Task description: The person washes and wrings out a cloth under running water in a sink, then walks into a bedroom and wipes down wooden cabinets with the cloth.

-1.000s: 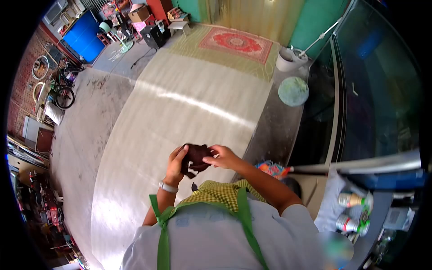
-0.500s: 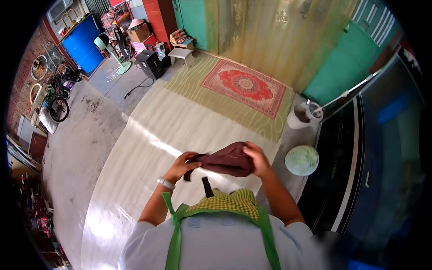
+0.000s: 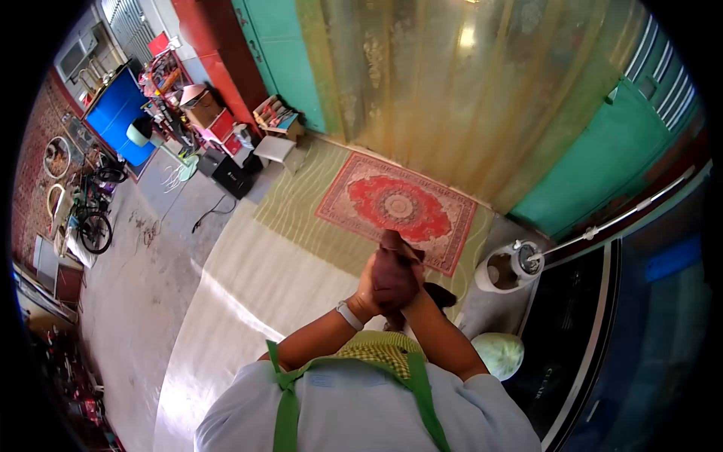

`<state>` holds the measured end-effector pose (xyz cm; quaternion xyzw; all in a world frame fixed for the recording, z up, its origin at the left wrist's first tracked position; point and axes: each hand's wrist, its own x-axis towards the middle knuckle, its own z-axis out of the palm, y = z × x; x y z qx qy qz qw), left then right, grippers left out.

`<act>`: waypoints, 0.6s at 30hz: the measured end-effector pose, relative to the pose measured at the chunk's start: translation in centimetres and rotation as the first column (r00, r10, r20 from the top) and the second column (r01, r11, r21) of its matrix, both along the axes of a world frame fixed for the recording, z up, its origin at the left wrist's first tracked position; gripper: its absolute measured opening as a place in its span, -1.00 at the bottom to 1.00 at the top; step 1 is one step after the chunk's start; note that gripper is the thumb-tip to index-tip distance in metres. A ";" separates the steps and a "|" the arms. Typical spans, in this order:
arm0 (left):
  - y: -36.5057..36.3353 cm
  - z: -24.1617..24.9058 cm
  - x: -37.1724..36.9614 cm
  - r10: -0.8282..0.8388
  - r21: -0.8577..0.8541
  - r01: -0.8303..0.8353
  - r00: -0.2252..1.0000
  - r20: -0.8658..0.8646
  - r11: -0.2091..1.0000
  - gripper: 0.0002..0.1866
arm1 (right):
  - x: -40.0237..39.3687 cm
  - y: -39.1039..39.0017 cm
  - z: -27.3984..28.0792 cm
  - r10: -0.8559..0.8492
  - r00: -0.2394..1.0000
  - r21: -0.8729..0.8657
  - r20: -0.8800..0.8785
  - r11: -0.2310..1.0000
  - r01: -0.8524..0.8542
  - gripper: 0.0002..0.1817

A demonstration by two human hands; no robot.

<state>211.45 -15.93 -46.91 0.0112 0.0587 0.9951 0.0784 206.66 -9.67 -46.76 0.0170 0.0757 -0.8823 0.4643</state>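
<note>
The cloth (image 3: 395, 282) lay bunched between the fingers of both hands, its long axis pointing away from the body, one end poking out beyond the fingertips. The left hand (image 3: 366, 292) was curled against its left side, gripping it; the right hand (image 3: 417, 276) touched the other side, mostly hidden, so its finger opening couldn't be told. Half a second earlier, the cloth stretched sideways between parted hands.

Beyond the hands: red patterned rug (image 3: 399, 205) on green mat (image 3: 290, 202). Farther: translucent yellowish curtain (image 3: 467, 83) between green door panels (image 3: 282, 64). Left of hands: grey stool (image 3: 274, 148), blue drum (image 3: 118, 113), brick wall (image 3: 41, 128). Nearer, left: pale flooring (image 3: 226, 331), bright light streak.
</note>
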 end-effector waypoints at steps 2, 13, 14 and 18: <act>-1.6 0.5 -5.3 0.272 -0.206 -0.245 0.956 0.114 0.947 -0.48 | -6.2 -0.9 1.7 0.126 0.990 0.102 -0.065 0.988 -0.119 -0.72; -19.1 4.2 -38.3 0.185 -0.064 -0.176 0.967 0.173 0.982 -0.46 | -37.3 -11.2 2.2 0.244 0.956 0.530 -0.164 0.839 -0.123 -0.59; -19.5 3.8 -41.5 0.104 0.020 -0.108 0.982 0.158 0.994 -0.47 | -40.3 -12.9 1.9 0.215 0.963 0.466 -0.160 0.877 -0.118 -0.59; -21.0 2.8 -54.3 0.084 -0.137 -0.034 0.920 0.383 0.990 -0.60 | -53.1 -18.8 3.5 0.001 0.999 0.542 0.051 0.840 -0.029 -0.69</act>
